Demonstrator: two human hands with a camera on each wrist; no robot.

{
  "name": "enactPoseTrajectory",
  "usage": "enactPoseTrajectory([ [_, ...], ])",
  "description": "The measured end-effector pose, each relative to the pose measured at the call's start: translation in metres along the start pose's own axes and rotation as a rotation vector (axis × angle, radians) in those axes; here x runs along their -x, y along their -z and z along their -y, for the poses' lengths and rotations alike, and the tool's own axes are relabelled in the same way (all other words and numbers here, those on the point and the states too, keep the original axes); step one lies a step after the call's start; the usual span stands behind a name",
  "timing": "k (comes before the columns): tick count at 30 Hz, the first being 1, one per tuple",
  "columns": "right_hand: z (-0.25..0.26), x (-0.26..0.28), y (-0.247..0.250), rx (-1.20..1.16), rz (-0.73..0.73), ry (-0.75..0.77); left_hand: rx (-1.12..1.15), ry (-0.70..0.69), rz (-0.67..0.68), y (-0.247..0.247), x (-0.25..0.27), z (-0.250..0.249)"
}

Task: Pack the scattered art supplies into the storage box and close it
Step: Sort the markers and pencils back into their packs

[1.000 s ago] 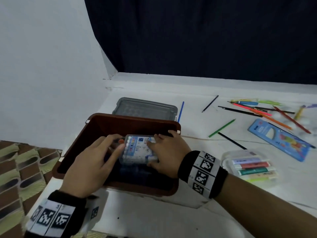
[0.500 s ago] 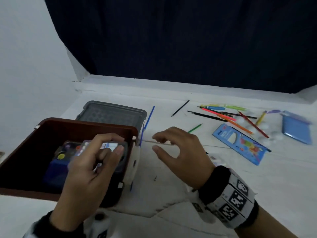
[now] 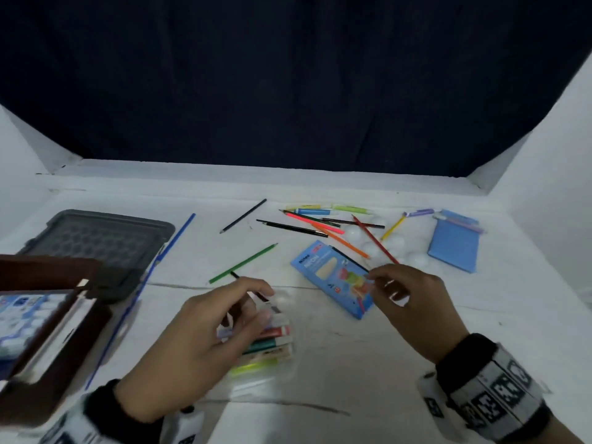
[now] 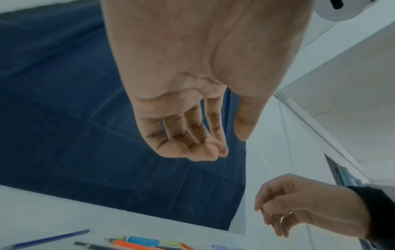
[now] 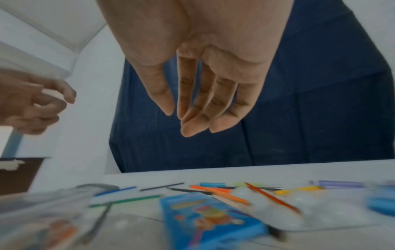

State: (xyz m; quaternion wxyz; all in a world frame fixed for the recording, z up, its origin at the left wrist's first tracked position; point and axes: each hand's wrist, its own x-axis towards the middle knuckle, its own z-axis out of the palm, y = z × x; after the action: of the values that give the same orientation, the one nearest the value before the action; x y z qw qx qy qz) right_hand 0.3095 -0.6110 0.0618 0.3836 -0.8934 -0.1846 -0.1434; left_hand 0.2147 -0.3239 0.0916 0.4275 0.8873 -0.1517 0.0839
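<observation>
The brown storage box stands open at the left edge with a blue-and-white pack inside; its grey lid lies behind it. My left hand hovers empty, fingers loosely curled, over a clear case of markers. My right hand hangs empty just above the near end of a blue pencil box. The wrist views show the left hand and the right hand holding nothing, with the pencil box below the right one.
Loose coloured pencils and markers lie scattered at the back, with a green pencil and a long blue pencil nearer the box. White balls and a blue pad sit at the right. White walls flank the table.
My left hand let go of the pack in the box and moved right over the marker case. My right hand travelled right to the blue pencil box. The view swung right.
</observation>
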Motion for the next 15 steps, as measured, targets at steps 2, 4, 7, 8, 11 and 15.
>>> enactPoseTrajectory([
  [2, -0.036, -0.007, 0.022, 0.101, 0.03, -0.023, -0.115, -0.045, 0.077, -0.012, -0.026, -0.003],
  [4, -0.075, -0.017, 0.039, 0.207, 0.064, -0.063, -0.239, -0.066, 0.175, -0.025, -0.055, -0.003],
  [7, -0.137, -0.035, 0.059, 0.363, 0.169, -0.176, -0.422, -0.066, 0.38, -0.05, -0.099, 0.0],
  [8, -0.155, -0.042, 0.064, 0.436, 0.237, -0.227, -0.493, -0.068, 0.463, -0.06, -0.113, 0.0],
  [11, -0.194, -0.06, 0.075, 0.572, 0.41, -0.359, -0.686, -0.051, 0.68, -0.093, -0.152, 0.0],
  [15, -0.213, -0.073, 0.08, 0.616, 0.574, -0.415, -0.84, -0.072, 0.865, -0.133, -0.187, -0.003],
])
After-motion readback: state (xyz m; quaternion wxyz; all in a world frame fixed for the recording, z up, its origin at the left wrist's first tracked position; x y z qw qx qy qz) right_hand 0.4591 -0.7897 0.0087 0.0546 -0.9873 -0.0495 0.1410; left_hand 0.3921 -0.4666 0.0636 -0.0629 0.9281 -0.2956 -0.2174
